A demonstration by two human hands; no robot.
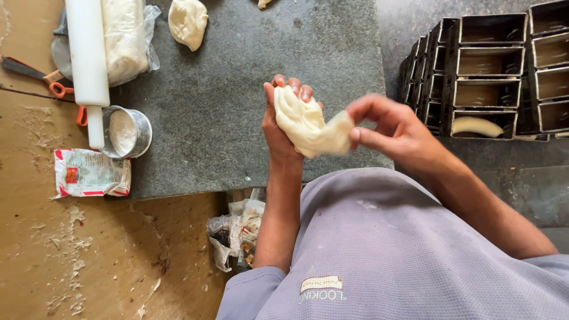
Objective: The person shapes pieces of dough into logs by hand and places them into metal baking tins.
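Note:
A pale lump of dough [307, 125] is stretched between both hands above the near edge of a grey stone slab [237, 101]. My left hand [278, 127] cups the dough from below, fingers curled around its upper end. My right hand [391, 127] pinches the dough's lower right end between thumb and fingers. Another dough piece [188, 22] lies on the slab at the top, apart from both hands.
A white rolling pin [88, 59] lies over a plastic-wrapped dough mass [126, 38] at the left. Beside it are a metal cup of flour [126, 133], a flat packet [90, 172] and orange-handled scissors [53, 89]. Stacked dark metal loaf tins [486, 71] stand at the right; one holds a dough roll [476, 125].

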